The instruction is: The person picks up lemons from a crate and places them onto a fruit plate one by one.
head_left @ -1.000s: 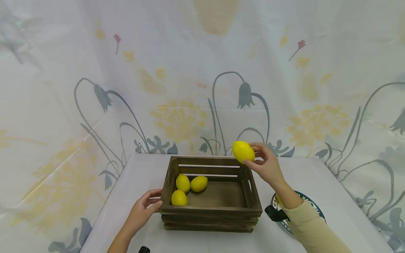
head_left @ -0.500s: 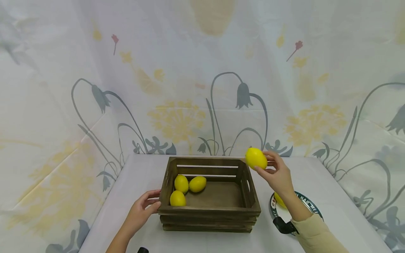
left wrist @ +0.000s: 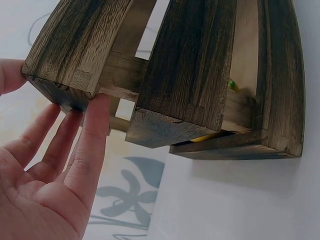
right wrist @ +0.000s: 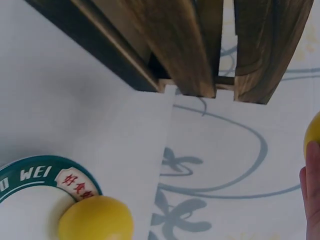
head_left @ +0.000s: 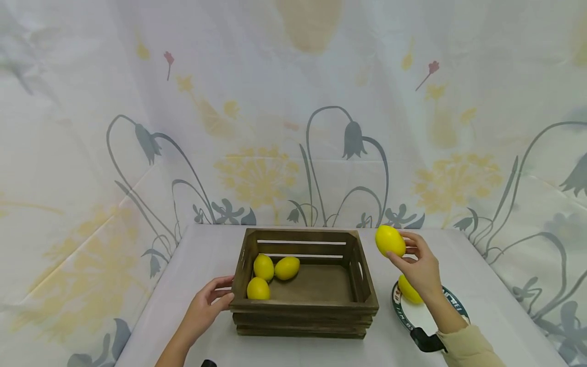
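Note:
A brown slatted wooden crate (head_left: 302,320) stands mid-table with several lemons inside: one nearest the front (head_left: 258,288), one behind it (head_left: 263,267) and one towards the middle (head_left: 287,268). My left hand (head_left: 205,302) holds the crate's left side, thumb and fingers at a slat's end in the left wrist view. Above the table, right of the crate, my right hand (head_left: 419,262) pinches a lemon (head_left: 390,241) between thumb and fingers. In the right wrist view only fingers and a sliver of that lemon (right wrist: 313,132) show. Another lemon (head_left: 409,289) lies on a plate (head_left: 397,310).
The plate, white with a green lettered rim, sits right of the crate, partly hidden by my right forearm. A white cloth covers the table (head_left: 211,244). Behind rises a flower-printed curtain (head_left: 275,102).
My right hand has moved right and lower with its lemon, from over the crate's right back corner to outside the crate. The left hand stays on the crate.

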Action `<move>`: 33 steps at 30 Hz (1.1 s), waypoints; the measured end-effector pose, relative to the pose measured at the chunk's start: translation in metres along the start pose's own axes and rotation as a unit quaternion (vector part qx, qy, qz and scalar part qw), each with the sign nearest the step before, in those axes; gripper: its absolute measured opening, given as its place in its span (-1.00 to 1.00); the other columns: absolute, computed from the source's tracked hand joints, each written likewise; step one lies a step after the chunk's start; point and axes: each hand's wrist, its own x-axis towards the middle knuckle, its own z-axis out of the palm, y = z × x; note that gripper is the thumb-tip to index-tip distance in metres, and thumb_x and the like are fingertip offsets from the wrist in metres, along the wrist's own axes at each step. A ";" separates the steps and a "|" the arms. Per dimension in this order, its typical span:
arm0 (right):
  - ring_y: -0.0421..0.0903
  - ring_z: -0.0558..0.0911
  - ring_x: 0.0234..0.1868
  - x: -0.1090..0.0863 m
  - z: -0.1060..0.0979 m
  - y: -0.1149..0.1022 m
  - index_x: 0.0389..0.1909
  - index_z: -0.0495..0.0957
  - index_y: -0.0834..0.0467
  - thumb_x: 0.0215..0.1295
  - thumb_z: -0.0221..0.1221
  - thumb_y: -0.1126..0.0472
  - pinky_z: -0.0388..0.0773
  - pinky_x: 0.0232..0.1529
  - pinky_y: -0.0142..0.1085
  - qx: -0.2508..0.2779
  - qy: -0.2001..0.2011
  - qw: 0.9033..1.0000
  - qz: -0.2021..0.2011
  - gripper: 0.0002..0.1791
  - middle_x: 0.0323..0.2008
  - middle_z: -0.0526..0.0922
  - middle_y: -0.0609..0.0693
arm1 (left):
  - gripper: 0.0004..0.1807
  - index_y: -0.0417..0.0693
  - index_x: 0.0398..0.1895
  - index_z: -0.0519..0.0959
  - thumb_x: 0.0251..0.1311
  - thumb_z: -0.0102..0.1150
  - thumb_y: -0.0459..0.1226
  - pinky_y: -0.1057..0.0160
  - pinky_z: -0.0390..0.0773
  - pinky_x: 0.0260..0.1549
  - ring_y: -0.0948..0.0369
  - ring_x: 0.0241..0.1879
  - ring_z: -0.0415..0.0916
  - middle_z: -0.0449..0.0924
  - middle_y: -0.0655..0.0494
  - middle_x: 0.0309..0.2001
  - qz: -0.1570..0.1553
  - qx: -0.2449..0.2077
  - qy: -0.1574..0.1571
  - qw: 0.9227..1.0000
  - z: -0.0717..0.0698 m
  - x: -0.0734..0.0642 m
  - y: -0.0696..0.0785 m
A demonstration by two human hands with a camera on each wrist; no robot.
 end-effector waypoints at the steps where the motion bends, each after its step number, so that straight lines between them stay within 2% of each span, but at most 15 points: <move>1: -0.41 0.44 -0.31 -0.001 -0.001 0.002 0.11 0.39 0.24 0.07 0.34 0.28 0.44 -0.32 -0.67 -0.003 0.001 1.000 0.004 -0.44 -0.17 0.50 0.18 | -0.58 -0.28 0.10 0.43 0.18 0.17 -0.32 0.26 0.60 -0.28 0.03 -0.08 0.48 0.46 -0.12 0.05 0.000 0.000 0.000 1.000 0.000 0.000 0.000; 5: -0.41 0.43 -0.31 -0.006 -0.006 0.009 0.11 0.39 0.25 0.08 0.33 0.26 0.42 -0.33 -0.69 -0.012 0.007 1.000 0.024 -0.45 -0.17 0.49 0.19 | -0.58 -0.29 0.10 0.43 0.19 0.17 -0.32 0.26 0.60 -0.28 0.05 -0.09 0.49 0.46 -0.13 0.05 0.004 0.000 -0.001 1.000 0.002 0.000 0.000; 11: -0.41 0.40 -0.31 -0.010 -0.009 0.018 0.13 0.37 0.22 0.11 0.32 0.18 0.39 -0.33 -0.69 -0.026 0.002 0.997 0.070 -0.43 -0.14 0.47 0.18 | -0.59 -0.24 0.10 0.44 0.18 0.19 -0.31 0.26 0.60 -0.26 0.04 -0.07 0.48 0.47 -0.09 0.05 -0.013 -0.007 0.006 1.000 0.001 0.001 -0.001; 16: -0.19 0.45 -0.25 -0.013 -0.013 0.027 0.17 0.35 0.21 0.16 0.28 0.11 0.41 -0.35 -0.65 -0.035 -0.001 0.995 0.098 -0.41 -0.11 0.45 0.20 | -0.59 -0.24 0.10 0.44 0.18 0.19 -0.31 0.26 0.60 -0.26 0.05 -0.07 0.48 0.46 -0.09 0.06 -0.014 -0.010 0.004 1.000 0.000 0.000 -0.002; 19: 0.02 0.47 -0.19 -0.014 -0.014 0.037 0.17 0.34 0.20 0.17 0.27 0.05 0.46 -0.32 -0.49 -0.038 0.000 0.993 0.114 -0.40 -0.10 0.45 0.21 | -0.58 -0.24 0.11 0.44 0.18 0.18 -0.31 0.26 0.60 -0.25 0.06 -0.07 0.47 0.46 -0.09 0.06 -0.014 -0.011 0.003 1.000 -0.001 -0.001 -0.001; 20: 0.03 0.47 -0.21 -0.015 -0.015 0.044 0.15 0.36 0.19 0.14 0.29 0.05 0.47 -0.38 -0.46 -0.030 0.004 0.993 0.117 -0.41 -0.13 0.45 0.20 | -0.58 -0.24 0.11 0.43 0.19 0.18 -0.30 0.27 0.59 -0.25 0.06 -0.07 0.47 0.46 -0.09 0.06 -0.014 -0.010 0.002 1.000 -0.001 -0.001 -0.001; 23: 0.08 0.46 -0.19 -0.017 -0.016 0.052 0.15 0.34 0.19 0.14 0.28 0.01 0.45 -0.37 -0.34 -0.037 0.005 0.990 0.134 -0.38 -0.13 0.44 0.20 | -0.58 -0.23 0.11 0.44 0.19 0.18 -0.31 0.27 0.59 -0.25 0.07 -0.07 0.47 0.46 -0.09 0.06 -0.013 -0.010 0.003 1.000 -0.001 -0.001 0.000; 29: 0.10 0.46 -0.14 -0.020 -0.023 0.054 0.20 0.31 0.22 0.18 0.25 0.05 0.43 -0.42 -0.50 -0.064 -0.002 0.984 0.166 -0.38 -0.07 0.43 0.25 | -0.58 -0.24 0.11 0.44 0.19 0.18 -0.30 0.28 0.59 -0.25 0.06 -0.07 0.47 0.46 -0.09 0.06 -0.012 -0.008 0.005 1.000 -0.001 -0.002 0.001; 33: 0.13 0.45 -0.14 -0.023 -0.026 0.072 0.21 0.29 0.23 0.18 0.25 0.02 0.49 -0.39 -0.38 -0.074 -0.004 0.980 0.183 -0.35 -0.05 0.40 0.28 | -0.58 -0.24 0.12 0.43 0.19 0.18 -0.30 0.27 0.59 -0.24 0.04 -0.06 0.46 0.45 -0.10 0.07 -0.011 -0.004 0.004 1.000 -0.001 -0.001 0.002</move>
